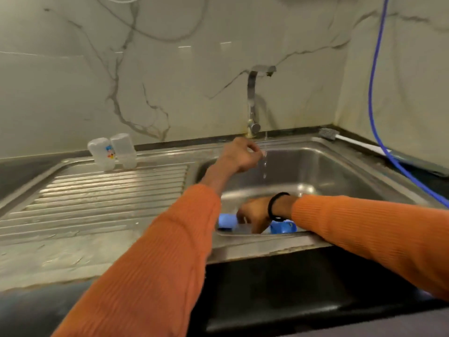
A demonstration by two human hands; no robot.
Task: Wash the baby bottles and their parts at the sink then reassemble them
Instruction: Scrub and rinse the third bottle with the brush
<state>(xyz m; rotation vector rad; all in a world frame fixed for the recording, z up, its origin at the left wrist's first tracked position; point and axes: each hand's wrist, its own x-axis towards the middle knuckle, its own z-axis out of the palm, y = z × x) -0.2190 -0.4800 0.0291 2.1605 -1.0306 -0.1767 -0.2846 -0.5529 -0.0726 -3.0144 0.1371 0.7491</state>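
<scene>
Two clear baby bottles (101, 154) (124, 150) stand upside down at the back of the steel drainboard (97, 198). My left hand (243, 155) is stretched out to the thin water stream (264, 166) under the faucet (252, 93), and its curled fingertips pinch a small clear part (263, 153) that is blurred. My right hand (254, 215) reaches down into the sink basin (315, 171), between a light blue cap (227, 221) and a darker blue ring (283, 227). The sink's front rim hides its fingertips.
A bottle brush (340, 138) with a white handle lies on the ledge behind the basin at the right. A blue hose (371, 98) hangs down the right wall and runs across the counter. The marble wall stands close behind the faucet.
</scene>
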